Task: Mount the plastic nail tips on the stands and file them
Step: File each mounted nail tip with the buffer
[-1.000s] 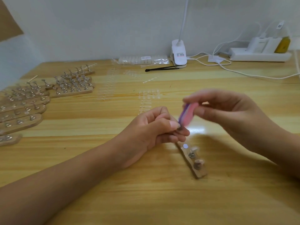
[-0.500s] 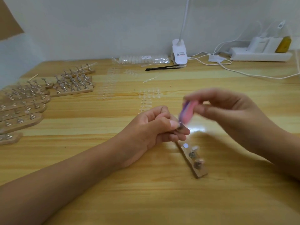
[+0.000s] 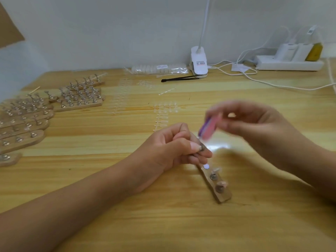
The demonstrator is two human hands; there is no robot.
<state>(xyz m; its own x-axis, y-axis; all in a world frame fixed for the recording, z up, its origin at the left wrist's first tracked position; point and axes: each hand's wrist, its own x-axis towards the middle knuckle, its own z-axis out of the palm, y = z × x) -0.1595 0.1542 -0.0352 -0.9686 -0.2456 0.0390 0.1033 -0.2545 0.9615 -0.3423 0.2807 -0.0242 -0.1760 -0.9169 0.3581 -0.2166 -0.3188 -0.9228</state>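
My left hand (image 3: 174, 148) pinches a small metal nail stand (image 3: 201, 147) between thumb and fingers, just above the table. My right hand (image 3: 254, 124), blurred by motion, grips a pink and purple nail file (image 3: 208, 129) whose lower end sits against the tip of that stand. Below my left hand lies a wooden stand base (image 3: 216, 184) carrying two metal stands with clear nail tips and one bare magnet spot (image 3: 206, 166). Strips of clear plastic nail tips (image 3: 163, 113) lie on the table beyond my hands.
Several wooden bases with mounted stands (image 3: 27, 120) fill the left side of the table. At the back are a bag of nail tips (image 3: 160, 68), black tweezers (image 3: 180, 79), a white clip lamp (image 3: 199, 62), cables and a power strip (image 3: 289, 64).
My right hand has moved the file slightly up and to the right with a quick stroke, and is now blurred. My left hand keeps the stand in the same place.
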